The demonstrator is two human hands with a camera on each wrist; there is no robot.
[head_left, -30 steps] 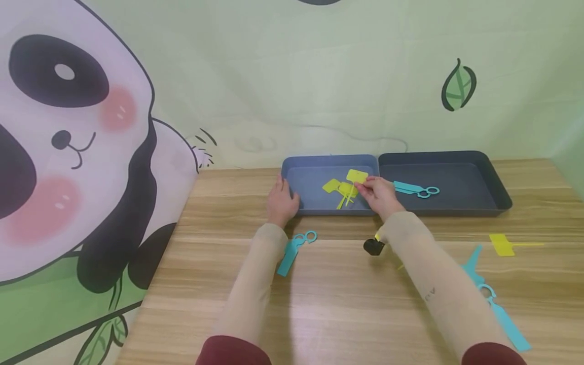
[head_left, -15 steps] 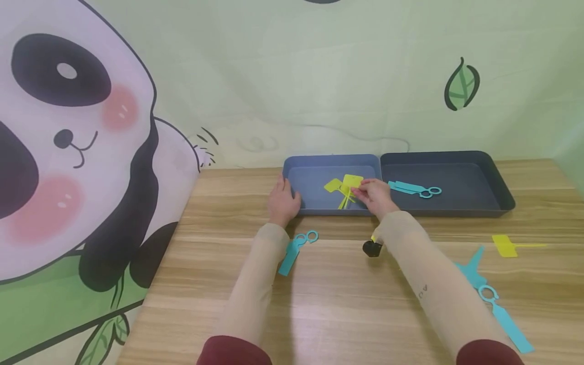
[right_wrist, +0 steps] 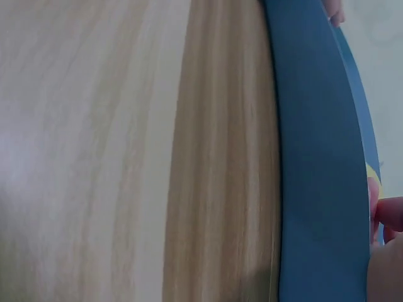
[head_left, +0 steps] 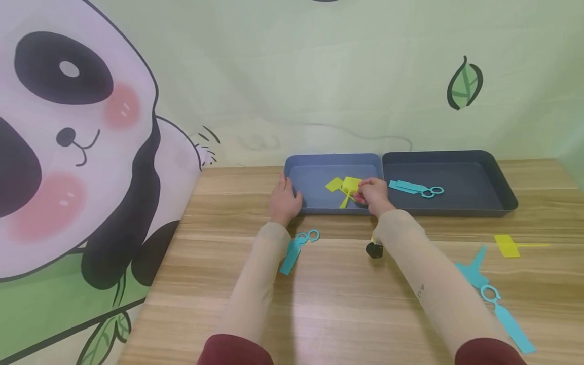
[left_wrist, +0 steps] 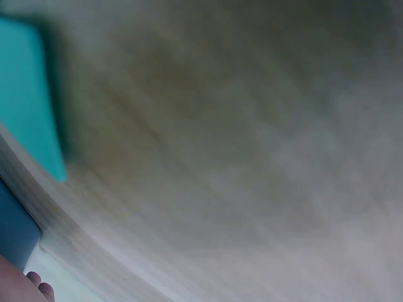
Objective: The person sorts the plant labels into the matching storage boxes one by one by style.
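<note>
My right hand (head_left: 375,196) reaches into the blue tray (head_left: 310,175), its fingers pinching the edge of a yellow tag (head_left: 351,183) with a square plate and thin stem. That tag lies over other yellow tags, one of whose plates (head_left: 334,183) pokes out to the left. In the right wrist view, a bit of yellow shows by the curled fingers (right_wrist: 390,212) behind the tray wall. My left hand (head_left: 285,202) rests on the tray's left front corner with fingers straight along the side. A teal tag (head_left: 290,258) with ring ends lies below the left hand, partly behind the sleeve.
Right against the blue tray stands a dark grey tray (head_left: 456,177) holding teal ring tags (head_left: 412,187). On the table's right side lie another yellow tag (head_left: 506,246) and more teal tags (head_left: 515,329), partly covered by the right sleeve. A panda-print cloth (head_left: 274,76) hangs behind.
My right hand has lowered the yellow tag onto the other yellow tags, moving slightly down. The left hand has stayed on the tray corner.
</note>
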